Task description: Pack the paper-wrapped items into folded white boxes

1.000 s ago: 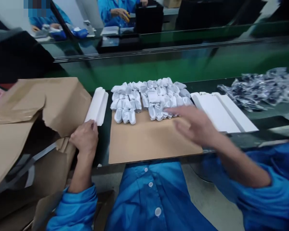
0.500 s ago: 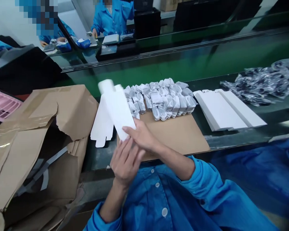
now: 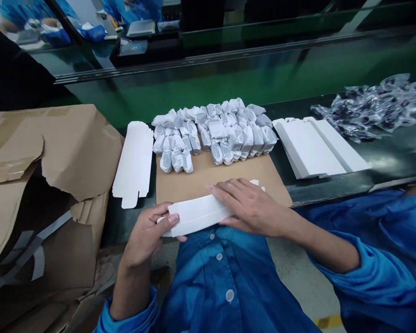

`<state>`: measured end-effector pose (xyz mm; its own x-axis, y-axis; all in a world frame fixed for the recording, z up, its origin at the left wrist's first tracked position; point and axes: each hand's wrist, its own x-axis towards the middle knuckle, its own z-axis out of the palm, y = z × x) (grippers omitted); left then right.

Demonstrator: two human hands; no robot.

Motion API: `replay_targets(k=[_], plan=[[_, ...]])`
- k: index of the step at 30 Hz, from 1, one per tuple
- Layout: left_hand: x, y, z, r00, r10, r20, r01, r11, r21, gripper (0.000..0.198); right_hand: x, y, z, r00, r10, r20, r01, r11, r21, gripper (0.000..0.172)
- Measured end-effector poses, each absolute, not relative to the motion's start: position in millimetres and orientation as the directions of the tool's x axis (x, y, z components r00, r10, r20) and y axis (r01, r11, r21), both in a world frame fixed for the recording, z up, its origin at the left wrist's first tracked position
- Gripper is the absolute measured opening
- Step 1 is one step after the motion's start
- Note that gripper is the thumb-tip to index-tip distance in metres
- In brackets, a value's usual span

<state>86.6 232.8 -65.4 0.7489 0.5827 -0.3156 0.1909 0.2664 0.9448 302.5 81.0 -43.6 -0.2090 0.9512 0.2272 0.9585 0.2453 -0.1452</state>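
Note:
A long white folding carton (image 3: 201,212) lies sideways between my hands, above the front edge of a brown cardboard sheet (image 3: 204,178). My left hand (image 3: 149,231) pinches its left end, thumb on top and fingers beneath. Toward the other end, my right hand (image 3: 253,206) is closed over the carton, its fingers across the upper face; small white flaps stick out beyond them. Several small items wrapped in whitish paper (image 3: 225,132) stand in rows on the back of the sheet. To their left lies a flat white carton blank (image 3: 133,162).
A large torn cardboard box (image 3: 76,157) stands at the left with its side open. On the right are stacked white cartons (image 3: 315,148) and a heap of clear-bagged dark items (image 3: 377,108). Behind the green barrier (image 3: 201,78), people in blue work at another bench.
The carton has swung from upright to nearly level and come closer to my body. My right hand has moved right along it, while my left has shifted left to its end.

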Motion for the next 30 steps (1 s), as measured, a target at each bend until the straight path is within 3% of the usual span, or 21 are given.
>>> replay_targets(k=[2, 5, 10, 15, 17, 20, 23, 24, 26, 28, 30], plan=[[82.5, 238.4, -63.8, 0.791, 0.523, -0.317, 0.230, 0.225, 0.947, 0.042, 308.5, 77.0, -45.2, -0.255, 0.932, 0.259, 0.931, 0.309, -0.196, 0.069], [82.9, 245.9, -62.4, 0.782, 0.567, -0.259, 0.271, 0.065, 0.960, 0.036, 314.3, 74.5, -45.7, -0.264, 0.924, 0.276, 0.931, 0.320, -0.178, 0.059], [98.4, 245.2, -62.7, 0.703, 0.698, -0.139, 0.323, -0.139, 0.936, 0.025, 304.1, 75.0, -50.0, -0.188, 0.938, 0.291, 0.970, 0.223, -0.092, 0.044], [104.5, 249.9, -60.3, 0.653, 0.756, 0.052, 0.365, -0.373, 0.853, 0.010, 301.4, 74.3, -55.1, -0.136, 0.934, 0.330, 0.979, 0.178, -0.101, 0.041], [102.8, 249.5, -58.6, 0.627, 0.770, 0.117, 0.300, -0.378, 0.876, 0.013, 307.6, 74.6, -54.8, -0.101, 0.925, 0.365, 0.986, 0.141, -0.085, 0.038], [105.2, 232.5, -58.8, 0.447, 0.833, 0.326, 0.006, -0.368, 0.930, 0.036, 312.0, 78.0, -57.3, 0.111, 0.870, 0.480, 0.993, -0.084, -0.078, 0.038], [121.1, 199.0, -66.8, 0.452, 0.773, 0.445, -0.176, -0.412, 0.894, 0.062, 294.1, 83.0, -69.1, 0.276, 0.775, 0.568, 0.961, -0.238, -0.142, 0.043], [128.5, 188.9, -70.9, 0.508, 0.752, 0.420, -0.158, -0.398, 0.904, 0.075, 283.8, 83.8, -73.8, 0.275, 0.781, 0.561, 0.961, -0.214, -0.173, 0.042], [142.1, 176.9, -79.4, 0.455, 0.818, 0.351, -0.046, -0.372, 0.927, 0.090, 264.1, 82.9, -79.5, 0.209, 0.840, 0.501, 0.960, -0.079, -0.269, 0.045], [149.6, 178.1, -85.2, 0.354, 0.886, 0.301, 0.088, -0.352, 0.932, 0.088, 253.7, 80.7, -76.4, 0.134, 0.910, 0.392, 0.899, 0.055, -0.435, 0.057], [149.7, 187.2, -87.1, 0.379, 0.880, 0.288, 0.158, -0.368, 0.916, 0.078, 256.0, 81.6, -65.0, 0.185, 0.931, 0.314, 0.779, 0.056, -0.625, 0.073]])
